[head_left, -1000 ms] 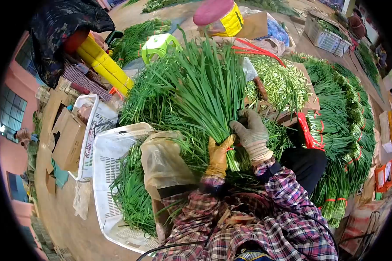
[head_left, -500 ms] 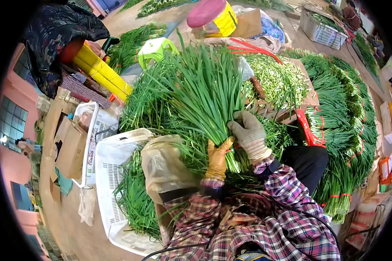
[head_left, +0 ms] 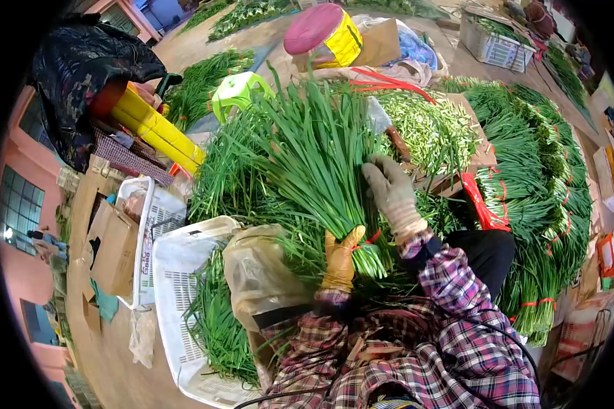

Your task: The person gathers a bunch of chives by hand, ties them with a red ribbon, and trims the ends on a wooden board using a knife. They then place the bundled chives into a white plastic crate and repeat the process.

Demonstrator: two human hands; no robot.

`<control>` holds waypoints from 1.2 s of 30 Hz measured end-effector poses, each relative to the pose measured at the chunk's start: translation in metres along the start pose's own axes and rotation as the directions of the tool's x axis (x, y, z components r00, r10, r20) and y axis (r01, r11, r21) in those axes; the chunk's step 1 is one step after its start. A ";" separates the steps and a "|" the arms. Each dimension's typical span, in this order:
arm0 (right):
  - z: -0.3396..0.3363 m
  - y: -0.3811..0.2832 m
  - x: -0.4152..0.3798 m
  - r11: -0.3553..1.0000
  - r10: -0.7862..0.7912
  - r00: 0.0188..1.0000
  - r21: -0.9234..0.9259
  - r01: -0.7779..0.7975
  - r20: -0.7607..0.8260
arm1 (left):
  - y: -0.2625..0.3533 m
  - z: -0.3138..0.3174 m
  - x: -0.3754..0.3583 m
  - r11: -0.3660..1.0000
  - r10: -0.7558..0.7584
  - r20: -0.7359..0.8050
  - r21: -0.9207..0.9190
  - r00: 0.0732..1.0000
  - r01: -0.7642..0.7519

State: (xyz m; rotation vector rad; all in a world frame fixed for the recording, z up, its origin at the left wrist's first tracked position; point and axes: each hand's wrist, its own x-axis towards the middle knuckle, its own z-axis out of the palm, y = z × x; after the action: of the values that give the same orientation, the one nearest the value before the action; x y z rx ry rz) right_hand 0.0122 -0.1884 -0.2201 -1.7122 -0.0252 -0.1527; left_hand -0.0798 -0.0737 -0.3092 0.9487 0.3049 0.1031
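Observation:
My left hand [head_left: 341, 258], in an orange glove, is closed around the lower stems of a bunch of garlic chives [head_left: 320, 163]. A red band [head_left: 373, 237] circles the pale stem ends just right of that hand. The long green leaves fan up and to the left. My right hand [head_left: 391, 189], in a grey knit glove, is at the right side of the bunch with its fingers stretched out and apart, fingertips right at the leaves. Loose chives [head_left: 235, 170] lie heaped beneath and to the left of the bunch.
On the left stands a white basket [head_left: 174, 300] with chives in it, a plastic-covered bundle beside it. Tied bunches [head_left: 518, 184] are stacked in rows on the right. Cut pale stem pieces [head_left: 430, 123] lie on cardboard ahead, near red ties [head_left: 396, 82] and a green stool [head_left: 235, 92].
My right hand has drawn back and up from the stem area, its fingers straightening along the leaves. The bunch's stem ends have tilted slightly to the right in my left hand.

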 end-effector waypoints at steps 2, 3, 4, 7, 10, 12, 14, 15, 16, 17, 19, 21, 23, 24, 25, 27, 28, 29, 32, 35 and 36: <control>-0.001 -0.009 0.022 0.994 0.114 0.993 -0.006 -0.114 0.015 | 0.006 0.008 -0.004 0.997 0.078 0.059 0.019 0.995 -0.079; 0.003 0.010 0.041 0.994 0.105 0.994 -0.002 -0.105 -0.034 | 0.009 0.013 -0.008 0.994 0.079 0.046 0.069 0.996 -0.082; 0.000 -0.011 0.044 0.937 0.273 0.961 0.213 -0.277 0.046 | 0.008 0.012 -0.007 0.994 0.082 0.048 0.071 0.995 -0.085; -0.003 -0.013 0.065 0.778 0.299 0.941 0.531 -0.337 0.159 | 0.004 0.006 -0.003 0.991 0.083 0.113 0.094 0.990 -0.093; -0.009 -0.022 0.066 0.731 0.300 0.930 0.575 -0.367 0.213 | -0.004 0.003 -0.002 0.998 0.065 0.128 -0.028 0.990 -0.062; -0.014 -0.042 0.050 0.716 0.221 0.966 0.650 -0.255 0.135 | 0.012 0.015 -0.006 0.995 0.059 0.138 0.077 0.989 -0.070; -0.027 -0.055 0.032 0.883 0.019 0.999 0.470 0.006 -0.050 | 0.020 0.025 -0.007 0.989 0.123 0.063 0.078 0.990 -0.127; -0.033 -0.057 0.022 0.920 -0.267 0.954 0.259 0.294 -0.133 | 0.018 0.022 -0.005 0.992 0.106 0.096 0.056 0.990 -0.111; -0.040 -0.065 0.006 0.911 -0.334 0.939 0.228 0.343 -0.077 | 0.018 0.019 -0.003 0.985 0.109 0.090 0.128 0.990 -0.120; -0.046 -0.064 -0.003 0.848 -0.518 0.854 0.100 0.520 -0.050 | 0.016 0.015 0.000 0.988 0.078 0.080 0.129 0.994 -0.088; -0.061 -0.068 -0.017 0.657 -0.750 0.653 -0.001 0.754 0.108 | 0.010 0.008 0.004 0.994 0.013 -0.007 0.112 1.000 -0.012; -0.067 -0.055 -0.040 0.838 -0.504 0.841 0.346 0.422 0.194 | 0.009 0.005 0.009 0.995 0.019 0.002 0.098 1.000 -0.019; -0.071 -0.049 -0.071 0.861 -0.158 0.830 0.486 -0.149 0.535 | 0.003 0.001 0.011 0.994 -0.072 -0.132 0.068 0.989 0.082; -0.073 -0.049 -0.089 0.898 -0.062 0.735 0.359 -0.254 0.675 | -0.002 -0.005 0.016 0.999 0.033 0.040 0.007 0.999 -0.033; -0.068 -0.043 -0.105 0.935 -0.146 0.608 0.310 -0.174 0.781 | -0.001 -0.005 0.019 1.000 0.024 0.015 0.010 1.000 -0.024; -0.063 -0.026 -0.137 0.965 -0.206 0.348 0.249 -0.084 0.915 | 0.013 0.008 0.013 0.999 0.044 0.012 0.003 0.999 -0.044; -0.063 -0.021 -0.146 0.971 -0.201 0.234 0.225 -0.079 0.951 | 0.006 0.003 0.017 0.998 0.060 -0.027 -0.014 0.998 -0.061; -0.063 -0.033 -0.142 0.935 -0.339 0.336 0.353 0.021 0.879 | 0.005 0.000 0.020 0.999 0.031 0.011 -0.029 0.999 -0.031; -0.087 -0.079 -0.092 0.949 -0.308 0.558 0.286 0.130 0.771 | 0.011 0.004 0.015 0.986 -0.072 -0.005 -0.152 0.997 0.071; -0.084 -0.087 -0.072 0.900 -0.403 0.568 0.197 0.390 0.717 | 0.023 0.014 0.006 0.995 0.064 0.052 -0.077 0.997 -0.060; -0.080 -0.089 -0.069 0.897 -0.406 0.553 0.200 0.395 0.728 | 0.022 0.015 0.008 0.993 0.111 0.069 -0.046 0.991 -0.107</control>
State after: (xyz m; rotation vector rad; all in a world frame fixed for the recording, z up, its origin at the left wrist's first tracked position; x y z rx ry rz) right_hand -0.0730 -0.2494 -0.1292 -1.6162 -1.0658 0.2485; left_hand -0.0667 -0.0708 -0.2852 0.9250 0.1838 0.1746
